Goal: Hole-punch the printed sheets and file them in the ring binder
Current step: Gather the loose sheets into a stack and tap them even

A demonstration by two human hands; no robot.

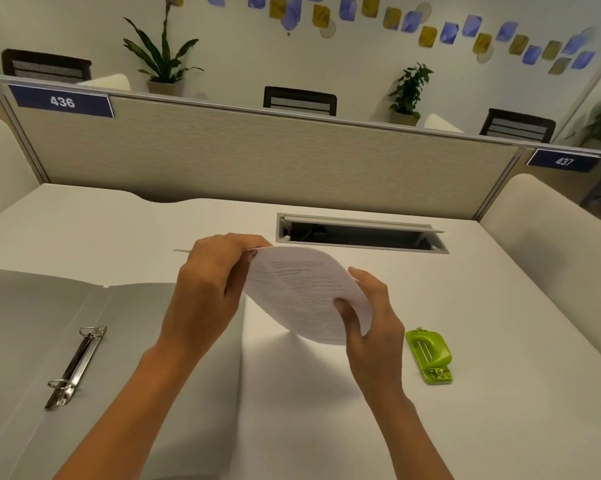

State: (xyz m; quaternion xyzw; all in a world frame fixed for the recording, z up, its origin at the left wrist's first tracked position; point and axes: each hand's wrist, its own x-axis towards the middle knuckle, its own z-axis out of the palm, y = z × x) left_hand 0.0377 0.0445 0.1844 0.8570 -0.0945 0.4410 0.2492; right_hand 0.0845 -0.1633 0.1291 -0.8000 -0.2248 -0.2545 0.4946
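Above the desk (500,306), sheets (302,292) tilted, long axis far-left to near-right.

From my remote station: white bench (500,341) with an open cable tray (358,233) recessed at 12 o'clock. Behind it I see a beige partition (257,157) bearing label "436" (62,101) at 10 o'clock and label "437" (564,161) at 2 o'clock. Beyond stand a tall potted plant (164,57), a smaller potted plant (410,91) and a dark chair back (299,100); blue-and-yellow wall decorations (396,19) at 12 o'clock.
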